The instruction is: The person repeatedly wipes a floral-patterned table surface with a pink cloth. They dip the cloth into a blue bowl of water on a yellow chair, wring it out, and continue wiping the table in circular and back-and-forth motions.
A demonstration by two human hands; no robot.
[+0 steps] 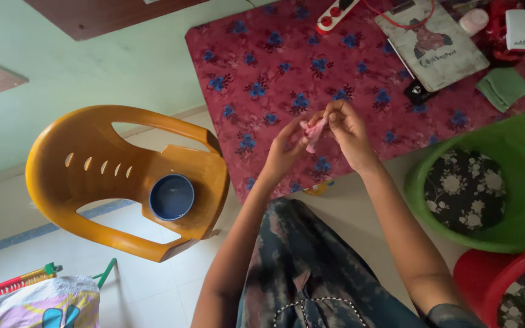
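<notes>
A person looks down at their own two hands, raised over a table covered in a maroon cloth with blue flowers [262, 67]. The right hand [349, 130] and the left hand [285, 152] both pinch a small pink piece of fabric [312, 130] between the fingertips. To the left, an orange plastic chair [92, 176] holds a dark blue bowl [171, 197]. To the right stands a green chair [518, 182].

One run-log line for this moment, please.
left hand: pinching pink piece | right hand: pinching same piece | over floral table | blue bowl on orange chair
</notes>
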